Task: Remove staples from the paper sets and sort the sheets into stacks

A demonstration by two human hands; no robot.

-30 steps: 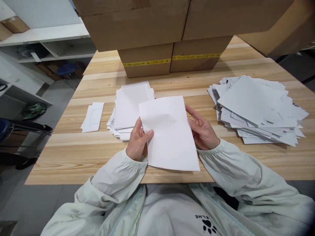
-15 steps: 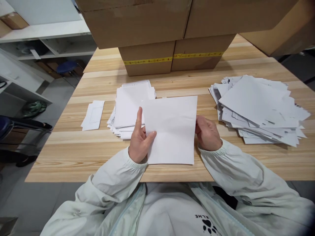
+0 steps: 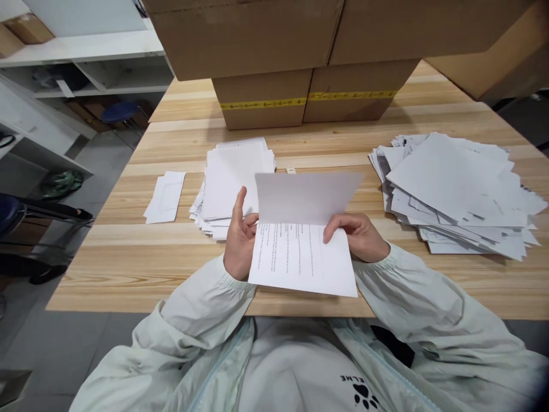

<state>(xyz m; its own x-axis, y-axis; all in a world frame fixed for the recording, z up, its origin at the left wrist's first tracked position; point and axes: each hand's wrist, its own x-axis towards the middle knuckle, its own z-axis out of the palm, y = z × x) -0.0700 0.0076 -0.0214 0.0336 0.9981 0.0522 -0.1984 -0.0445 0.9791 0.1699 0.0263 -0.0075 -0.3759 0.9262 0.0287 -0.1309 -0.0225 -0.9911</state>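
Pinching printed paper (image 3: 298,243) is the right hand (image 3: 362,236) (shirt (image 3: 295,366) reads "ELME").

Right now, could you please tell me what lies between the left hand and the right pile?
In the head view: the printed paper, the right hand gripping it, then tabletop.

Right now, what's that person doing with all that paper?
Someone at a wooden table is handling a bent sheet of paper with printing on the part nearest them. Their right hand grips its right side, and their left hand is at its left edge. A paper stack lies to the left, and a bigger, messier pile lies to the right. Cardboard boxes are stacked behind.
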